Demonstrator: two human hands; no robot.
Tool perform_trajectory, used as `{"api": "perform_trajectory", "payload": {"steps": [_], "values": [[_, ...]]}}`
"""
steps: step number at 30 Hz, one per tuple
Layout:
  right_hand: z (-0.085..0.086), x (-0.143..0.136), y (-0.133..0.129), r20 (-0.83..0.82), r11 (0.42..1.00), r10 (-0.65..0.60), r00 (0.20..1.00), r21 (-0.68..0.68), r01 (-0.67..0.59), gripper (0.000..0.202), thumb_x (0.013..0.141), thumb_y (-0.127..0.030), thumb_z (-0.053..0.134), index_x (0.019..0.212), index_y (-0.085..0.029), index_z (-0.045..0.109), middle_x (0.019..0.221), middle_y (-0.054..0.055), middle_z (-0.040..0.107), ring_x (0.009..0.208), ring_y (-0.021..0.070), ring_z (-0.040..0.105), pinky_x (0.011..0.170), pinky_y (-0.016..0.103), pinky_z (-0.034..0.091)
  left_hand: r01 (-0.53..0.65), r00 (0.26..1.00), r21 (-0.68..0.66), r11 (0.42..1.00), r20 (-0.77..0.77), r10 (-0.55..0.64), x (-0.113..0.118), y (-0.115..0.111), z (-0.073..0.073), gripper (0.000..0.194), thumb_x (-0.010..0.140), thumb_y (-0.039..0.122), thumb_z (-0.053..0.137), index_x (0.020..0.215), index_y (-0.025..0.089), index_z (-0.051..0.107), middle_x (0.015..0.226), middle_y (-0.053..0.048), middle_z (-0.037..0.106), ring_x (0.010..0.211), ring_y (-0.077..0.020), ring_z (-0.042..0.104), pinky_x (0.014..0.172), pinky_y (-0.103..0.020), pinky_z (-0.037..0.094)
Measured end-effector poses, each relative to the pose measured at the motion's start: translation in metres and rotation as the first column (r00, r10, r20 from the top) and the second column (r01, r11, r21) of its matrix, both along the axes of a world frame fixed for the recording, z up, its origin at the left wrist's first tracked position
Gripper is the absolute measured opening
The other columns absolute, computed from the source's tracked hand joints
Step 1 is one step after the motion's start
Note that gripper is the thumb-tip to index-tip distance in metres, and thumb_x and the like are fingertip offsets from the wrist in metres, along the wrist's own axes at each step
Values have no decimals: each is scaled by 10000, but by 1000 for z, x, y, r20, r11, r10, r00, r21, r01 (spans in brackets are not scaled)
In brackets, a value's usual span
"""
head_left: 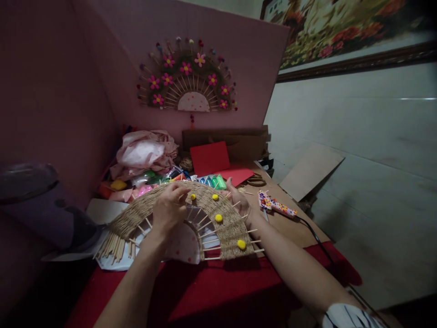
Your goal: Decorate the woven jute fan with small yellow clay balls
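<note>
A half-round fan of woven twine on wooden sticks point(230, 230) is tilted up in front of me. Several flattened yellow clay dots point(218, 218) sit on its woven band. My left hand point(170, 207) is over the front of the band, fingers bent together, their tips beside the uppermost yellow dot point(193, 197). Whether anything is pinched there is hidden. My right hand point(238, 200) grips the fan's outer right edge, thumb up and fingers partly behind it. White fabric with red dots point(186, 243) covers the fan's inner half-circle.
Loose sticks point(118, 247) lie at the left. Behind are clay packets point(210, 181), bunched pink cloth point(146, 152) and red sheets point(210, 157). Scissors point(256, 180) and a flower-patterned glue gun point(276, 204) with a black cord lie right. A flower-decorated fan point(186, 82) hangs on the board.
</note>
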State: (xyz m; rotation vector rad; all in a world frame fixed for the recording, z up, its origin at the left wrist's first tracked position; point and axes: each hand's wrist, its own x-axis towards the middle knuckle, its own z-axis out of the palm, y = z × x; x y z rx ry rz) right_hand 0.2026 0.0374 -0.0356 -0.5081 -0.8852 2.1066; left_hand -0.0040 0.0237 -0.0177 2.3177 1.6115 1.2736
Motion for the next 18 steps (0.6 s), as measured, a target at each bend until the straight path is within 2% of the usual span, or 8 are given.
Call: {"api": "perform_trajectory", "payload": {"steps": [3,7,12,18], "values": [[-10,5,6,23,1000,-12,1000,2,11,807,861,-684,54,1155,-99,525,1003,153,671,946,258,637,867,473,470,-101,988,-61,993,-119,93,4,-14,-2,273,817,147,490,1001,228,674,922,-37,644,777,-158,598,632,-250,414],[-23,9,13,25,1000,-27,999,8,27,817,841,-714,75,1157,-108,523,1002,146,671,948,268,638,866,487,468,-254,937,-99,962,-274,219,11,-26,-8,378,832,180,487,1181,281,590,977,-41,625,693,-157,578,534,-254,343],[-25,10,14,26,1000,-8,1000,-2,8,820,844,-710,70,1175,-105,514,1016,151,668,953,274,637,857,504,464,-311,880,-58,949,-394,264,18,-28,-14,393,877,220,425,1241,317,538,987,-41,606,571,-123,531,477,-251,275],[-29,10,15,22,999,-53,998,-4,53,807,833,-727,101,1174,-132,527,1008,142,676,929,273,643,841,500,472,-323,849,-39,946,-454,271,21,-29,-16,366,879,237,422,1212,324,548,975,-31,592,565,-120,526,459,-244,257]]}}
